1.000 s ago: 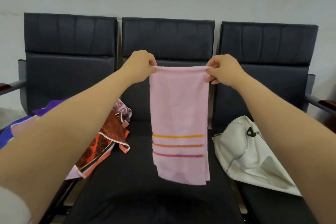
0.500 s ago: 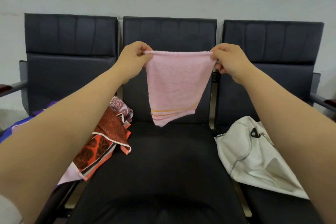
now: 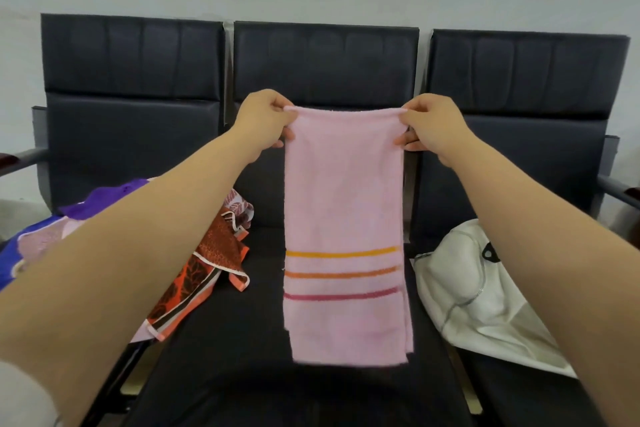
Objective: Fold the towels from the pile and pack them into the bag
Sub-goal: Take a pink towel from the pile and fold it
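A pink towel (image 3: 344, 204) with yellow, orange and red stripes near its lower end hangs straight down over the middle seat, doubled lengthwise. My left hand (image 3: 265, 120) pinches its top left corner and my right hand (image 3: 431, 126) pinches its top right corner. A pile of towels (image 3: 207, 263), orange-brown patterned, purple and blue, lies on the left seat, partly hidden by my left forearm. The white bag (image 3: 485, 298) lies slumped on the right seat, partly behind my right forearm.
Three black padded seats (image 3: 325, 62) stand in a row against a pale wall, with armrests at the far left and far right. The middle seat cushion (image 3: 228, 350) lies below the hanging towel.
Half a second ago the towel's lower end was swung up and back; now it hangs full length again. Both hands stayed on the top corners and dropped slightly.
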The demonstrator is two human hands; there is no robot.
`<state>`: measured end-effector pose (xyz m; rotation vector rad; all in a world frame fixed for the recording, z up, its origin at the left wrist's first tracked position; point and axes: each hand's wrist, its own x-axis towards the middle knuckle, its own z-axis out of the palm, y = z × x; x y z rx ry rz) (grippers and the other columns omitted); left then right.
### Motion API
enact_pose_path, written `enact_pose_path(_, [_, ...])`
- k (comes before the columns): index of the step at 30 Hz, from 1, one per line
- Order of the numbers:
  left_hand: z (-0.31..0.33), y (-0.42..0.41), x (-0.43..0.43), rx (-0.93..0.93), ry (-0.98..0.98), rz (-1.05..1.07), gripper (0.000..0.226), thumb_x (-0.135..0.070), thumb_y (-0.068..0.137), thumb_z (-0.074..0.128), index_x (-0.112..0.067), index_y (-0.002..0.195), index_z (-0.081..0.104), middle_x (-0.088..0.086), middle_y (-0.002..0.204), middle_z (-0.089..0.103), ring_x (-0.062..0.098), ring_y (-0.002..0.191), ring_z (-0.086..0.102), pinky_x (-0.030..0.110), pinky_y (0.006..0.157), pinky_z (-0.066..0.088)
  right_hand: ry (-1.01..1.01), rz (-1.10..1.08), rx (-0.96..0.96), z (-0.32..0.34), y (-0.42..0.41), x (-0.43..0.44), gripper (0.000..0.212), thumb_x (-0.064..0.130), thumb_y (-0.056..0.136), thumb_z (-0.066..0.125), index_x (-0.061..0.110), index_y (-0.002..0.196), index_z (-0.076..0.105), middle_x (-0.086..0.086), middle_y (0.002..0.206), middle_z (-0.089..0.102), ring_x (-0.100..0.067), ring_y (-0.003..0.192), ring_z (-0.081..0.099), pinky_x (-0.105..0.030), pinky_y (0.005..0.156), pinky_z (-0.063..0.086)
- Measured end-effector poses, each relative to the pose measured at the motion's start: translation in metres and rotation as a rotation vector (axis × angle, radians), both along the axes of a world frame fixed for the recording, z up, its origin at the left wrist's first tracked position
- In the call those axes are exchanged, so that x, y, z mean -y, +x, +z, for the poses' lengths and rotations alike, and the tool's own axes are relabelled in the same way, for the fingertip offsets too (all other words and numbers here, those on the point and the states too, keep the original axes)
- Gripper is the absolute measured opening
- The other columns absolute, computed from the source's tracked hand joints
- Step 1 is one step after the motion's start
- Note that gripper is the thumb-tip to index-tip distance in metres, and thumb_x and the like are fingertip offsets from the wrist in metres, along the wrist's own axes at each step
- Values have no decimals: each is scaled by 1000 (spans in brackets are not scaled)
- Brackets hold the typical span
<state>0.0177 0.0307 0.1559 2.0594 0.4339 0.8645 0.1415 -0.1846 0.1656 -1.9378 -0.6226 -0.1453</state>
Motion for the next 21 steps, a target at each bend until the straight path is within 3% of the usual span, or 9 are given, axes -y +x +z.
enact_pose_path(5, [2,-12,0,99,17,-10,9,-14,94,56,-15,102,59,2,91,64,13,78,65,20,58,51,25,23,72,-4,-4,3,12,13,95,52,15,103,60,-4,96,66,-16,77,71,-27,65,59])
enact_pose_path(9, [-40,-34,-3,57,60,-89,15,-4,88,61,-19,88,59,2,83,65,18,77,66,27,60,55,1,62,58,-42,-19,16,10,8,91,57,12,99,62,-6,94,67,-18,82,69,-29,66,59])
enact_pose_path(13, [-140,-74,5,-167,299,-199,24,-3,83,67,-26,82,58,-7,71,61,0,60,56,25,62,44,-230,128,33,-128,-44,37,16,-1,80,64,16,79,64,-9,78,69,-23,69,65,-34,65,55])
enact_pose_path(15, [-194,-100,13,-376,345,-304,28,-5,82,68,-30,80,55,-13,68,56,-2,60,51,22,63,38,-455,213,22,-177,-64,50,20,4,78,67,22,75,61,-1,78,67,-18,72,63,-25,66,49])
enact_pose_path(18, [-252,-129,23,-648,387,-443,27,-12,82,66,-35,77,54,-14,74,56,-2,68,51,13,64,37,-789,372,-54,-234,-95,66,19,13,77,67,29,72,58,10,77,60,-7,71,57,-16,63,43])
enact_pose_path(21, [-274,-146,33,-731,350,-472,12,-14,84,63,-25,87,61,-10,83,59,9,80,59,10,66,39,-913,519,-125,-263,-116,79,24,15,77,65,34,68,54,11,82,57,-8,78,57,-18,71,46])
